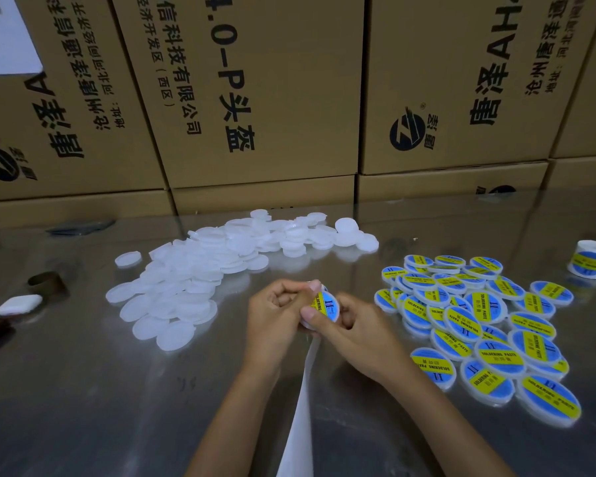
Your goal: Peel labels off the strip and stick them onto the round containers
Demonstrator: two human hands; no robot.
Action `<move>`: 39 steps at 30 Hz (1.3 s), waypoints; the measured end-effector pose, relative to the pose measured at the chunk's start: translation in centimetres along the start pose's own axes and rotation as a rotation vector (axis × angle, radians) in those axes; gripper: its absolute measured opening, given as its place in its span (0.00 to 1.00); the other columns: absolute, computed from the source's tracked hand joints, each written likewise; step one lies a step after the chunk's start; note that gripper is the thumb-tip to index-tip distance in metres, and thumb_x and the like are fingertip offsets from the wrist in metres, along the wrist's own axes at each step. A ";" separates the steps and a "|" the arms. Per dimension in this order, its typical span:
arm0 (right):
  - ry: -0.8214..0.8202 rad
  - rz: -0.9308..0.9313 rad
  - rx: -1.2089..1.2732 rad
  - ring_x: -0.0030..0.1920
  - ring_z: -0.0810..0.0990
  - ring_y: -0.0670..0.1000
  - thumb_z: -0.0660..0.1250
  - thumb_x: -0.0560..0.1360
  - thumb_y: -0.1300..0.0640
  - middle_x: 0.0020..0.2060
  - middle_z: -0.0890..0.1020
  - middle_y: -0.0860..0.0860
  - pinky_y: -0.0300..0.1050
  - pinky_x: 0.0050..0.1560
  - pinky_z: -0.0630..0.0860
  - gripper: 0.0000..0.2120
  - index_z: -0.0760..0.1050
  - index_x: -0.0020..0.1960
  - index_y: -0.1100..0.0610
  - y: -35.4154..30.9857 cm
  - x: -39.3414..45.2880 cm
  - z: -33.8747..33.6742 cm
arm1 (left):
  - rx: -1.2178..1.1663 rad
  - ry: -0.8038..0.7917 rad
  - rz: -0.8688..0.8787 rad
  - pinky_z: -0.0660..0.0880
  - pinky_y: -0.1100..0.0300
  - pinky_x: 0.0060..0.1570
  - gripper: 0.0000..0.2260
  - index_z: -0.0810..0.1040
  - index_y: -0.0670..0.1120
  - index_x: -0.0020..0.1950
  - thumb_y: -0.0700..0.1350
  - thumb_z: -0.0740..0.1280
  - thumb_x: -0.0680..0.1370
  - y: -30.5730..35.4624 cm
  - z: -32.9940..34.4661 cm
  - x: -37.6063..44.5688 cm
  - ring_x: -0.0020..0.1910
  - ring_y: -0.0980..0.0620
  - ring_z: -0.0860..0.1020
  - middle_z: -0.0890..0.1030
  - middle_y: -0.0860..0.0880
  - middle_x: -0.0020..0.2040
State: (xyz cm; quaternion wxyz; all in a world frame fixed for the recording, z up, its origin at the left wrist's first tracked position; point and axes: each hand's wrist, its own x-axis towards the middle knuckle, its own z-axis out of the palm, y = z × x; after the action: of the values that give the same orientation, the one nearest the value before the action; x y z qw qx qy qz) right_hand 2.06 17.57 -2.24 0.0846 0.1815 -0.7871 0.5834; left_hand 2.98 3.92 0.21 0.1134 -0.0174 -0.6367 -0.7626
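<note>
Cardboard boxes (pixel 255 98): stacked wall behind steel table (pixel 83 407).
Blank containers (pixel 193 280): heap at left, awaiting labels.
Labelled containers (pixel 479 325): pile at right, finished.
Backing strip (pixel 301 407): trails toward the person, spent.
Label roll (pixel 590 259): far right, spare.
Left hand (pixel 276 315), right hand (pixel 355 330): together, both gripping one container (pixel 326 306), thumbs apparently pressing its label flat.

Brown cardboard boxes (pixel 255 98) stand stacked behind the shiny table (pixel 83 407). At its left lie a small white case (pixel 19 304) and a brown ring (pixel 45 282).
</note>
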 end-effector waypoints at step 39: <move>0.201 0.238 0.105 0.23 0.67 0.44 0.56 0.83 0.47 0.23 0.69 0.47 0.37 0.27 0.64 0.20 0.69 0.36 0.55 0.5 0.9 -0.9 | -0.062 0.111 0.011 0.80 0.56 0.31 0.07 0.82 0.43 0.54 0.42 0.64 0.83 -0.1 0.1 0.4 0.37 0.43 0.85 0.86 0.42 0.44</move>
State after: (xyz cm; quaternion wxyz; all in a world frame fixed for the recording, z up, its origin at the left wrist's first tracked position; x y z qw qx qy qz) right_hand 0.97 18.36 -2.06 0.0836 0.0320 -0.7590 0.6449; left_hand 2.52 3.99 0.21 0.1521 0.0181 -0.6055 -0.7810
